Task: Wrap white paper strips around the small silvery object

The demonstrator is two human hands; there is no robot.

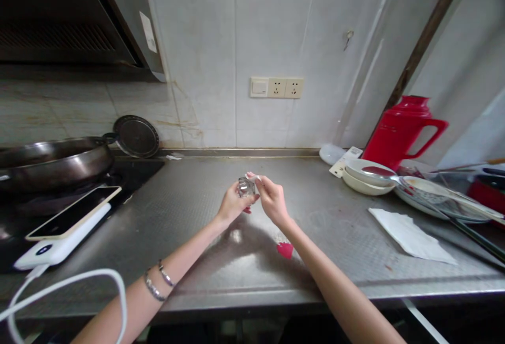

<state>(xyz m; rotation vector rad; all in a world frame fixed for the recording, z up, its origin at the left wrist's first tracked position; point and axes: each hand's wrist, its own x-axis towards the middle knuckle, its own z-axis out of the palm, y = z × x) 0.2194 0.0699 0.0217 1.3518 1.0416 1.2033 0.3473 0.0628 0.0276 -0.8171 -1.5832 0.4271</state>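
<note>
My left hand (230,206) is wrapped round a small clear glass (246,188), held above the middle of the steel counter (189,218). The glass has a faceted look, and its open end seems turned toward me. At its rim, my right hand (273,198) pinches a bit of white tissue (255,178), mostly hidden by the fingers. A small red piece (284,250) lies on the counter below my right wrist; I cannot tell what it is. Something red also shows under the glass, partly behind my fingers.
To the left, a steel pan (59,160) sits on the black hob, near a phone (74,212) on a white power bank (65,244) with a cable. Rightward are a red thermos jug (398,133), stacked bowls (366,183) and a folded white paper towel (410,236).
</note>
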